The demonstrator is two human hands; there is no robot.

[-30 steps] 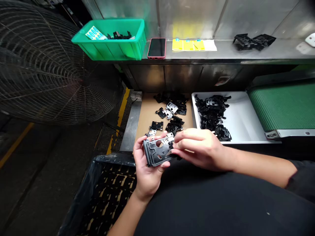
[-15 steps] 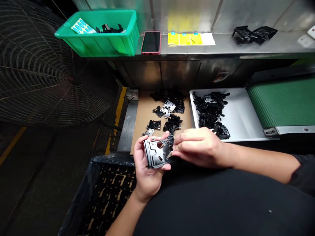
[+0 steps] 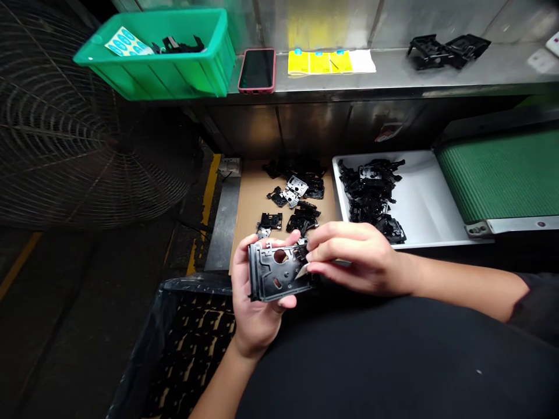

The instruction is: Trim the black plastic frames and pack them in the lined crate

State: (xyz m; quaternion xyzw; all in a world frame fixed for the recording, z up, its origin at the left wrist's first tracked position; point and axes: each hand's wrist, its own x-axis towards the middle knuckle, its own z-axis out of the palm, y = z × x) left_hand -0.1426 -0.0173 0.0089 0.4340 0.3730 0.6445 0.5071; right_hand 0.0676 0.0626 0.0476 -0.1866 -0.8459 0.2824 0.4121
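A black moulded plastic part (image 3: pixel 273 273) with a round hole and a slot rests in my left hand (image 3: pixel 255 317), whose fingers and thumb close on its edges. My right hand (image 3: pixel 356 256) is pinched on a small pointed blade (image 3: pixel 301 271), pale in colour, whose tip lies over the part's right side. The rest of that blade is hidden by my fingers. Beyond my hands, more black parts (image 3: pixel 303 218) and some silvery plates (image 3: pixel 294 191) lie on a cardboard sheet (image 3: pixel 248 203).
A white tray (image 3: pixel 419 203) with black parts stands at right, beside a green conveyor belt (image 3: pixel 510 180). A green bin (image 3: pixel 161 78), a phone (image 3: pixel 257 70) and yellow labels (image 3: pixel 321 62) sit on the shelf. A lined crate (image 3: pixel 148 326) is at lower left, a large fan (image 3: pixel 87 128) at far left.
The part has turned slightly in my left hand, its flat face now showing more darkly. The pointed blade stays at its right side. The whole view has shifted a little.
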